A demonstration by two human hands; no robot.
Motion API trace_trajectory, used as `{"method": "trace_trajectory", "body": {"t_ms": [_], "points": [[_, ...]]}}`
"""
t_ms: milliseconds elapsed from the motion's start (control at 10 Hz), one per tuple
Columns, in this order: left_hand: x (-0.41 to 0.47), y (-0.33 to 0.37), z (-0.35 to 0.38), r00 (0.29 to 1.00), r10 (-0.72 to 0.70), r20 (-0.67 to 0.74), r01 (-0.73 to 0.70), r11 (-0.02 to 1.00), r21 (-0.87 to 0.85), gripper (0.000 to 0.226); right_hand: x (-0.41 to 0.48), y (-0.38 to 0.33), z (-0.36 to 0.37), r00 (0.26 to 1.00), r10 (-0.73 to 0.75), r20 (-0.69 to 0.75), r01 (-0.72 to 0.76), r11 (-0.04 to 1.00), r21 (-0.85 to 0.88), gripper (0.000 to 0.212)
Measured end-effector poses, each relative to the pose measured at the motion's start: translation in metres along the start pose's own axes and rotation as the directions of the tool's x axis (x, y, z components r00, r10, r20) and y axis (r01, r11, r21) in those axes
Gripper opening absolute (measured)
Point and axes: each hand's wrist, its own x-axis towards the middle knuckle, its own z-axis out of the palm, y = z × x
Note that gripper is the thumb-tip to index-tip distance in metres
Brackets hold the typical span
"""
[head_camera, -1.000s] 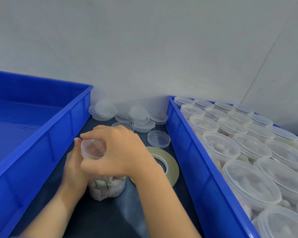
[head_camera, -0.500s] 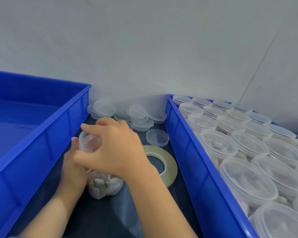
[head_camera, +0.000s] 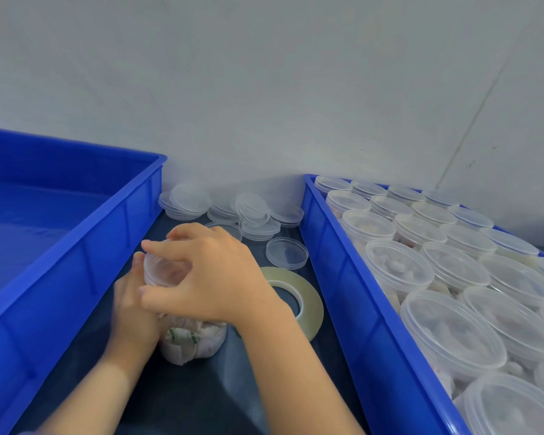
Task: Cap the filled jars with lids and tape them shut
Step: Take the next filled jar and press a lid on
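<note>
A clear filled jar (head_camera: 192,340) stands on the dark table between two blue bins, with white and green wrapped pieces inside. My left hand (head_camera: 132,312) grips its left side. My right hand (head_camera: 208,274) curls over the top, fingers around the clear lid (head_camera: 162,271) on the jar's mouth. A roll of clear tape (head_camera: 308,306) lies flat just right of my right wrist. Loose clear lids (head_camera: 252,211) are piled at the back by the wall, and one lid (head_camera: 286,253) lies alone near the tape.
An empty blue bin (head_camera: 85,246) stands at the left. A blue bin (head_camera: 352,293) at the right is packed with several lidded jars (head_camera: 399,268). A grey wall closes the back. The dark table strip (head_camera: 201,397) between the bins is narrow.
My right hand has turned on the lid, its fingers shifting round the rim. The jar stays in the same spot in my left hand.
</note>
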Motion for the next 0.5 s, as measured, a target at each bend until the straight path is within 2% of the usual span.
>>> {"method": "trace_trajectory", "body": {"t_ms": [100,200,300,400,500], "points": [[-0.002,0.005,0.004,0.998,0.011,-0.059,-0.01,1.0,0.02,0.04,0.0,0.001,0.0,1.0,-0.009,0.002,0.009,1.0,0.002,0.047],[-0.002,0.003,0.002,0.998,0.035,-0.055,-0.033,0.999,0.043,0.038,0.0,0.0,0.002,1.0,-0.006,-0.017,0.005,1.0,-0.017,0.043],[-0.005,0.007,0.006,1.0,0.0,-0.013,0.001,0.999,0.041,0.021,-0.002,-0.003,0.008,0.994,-0.047,-0.103,0.038,0.995,-0.091,0.032],[-0.003,0.008,0.002,0.976,-0.146,0.163,0.135,0.988,0.075,0.039,-0.004,-0.004,0.013,0.983,-0.056,-0.178,0.04,0.995,-0.094,0.028],[-0.004,0.007,0.002,0.985,-0.109,0.138,0.089,0.986,0.14,0.038,-0.004,-0.006,0.016,0.974,-0.039,-0.223,0.018,0.995,-0.095,0.029]]}}
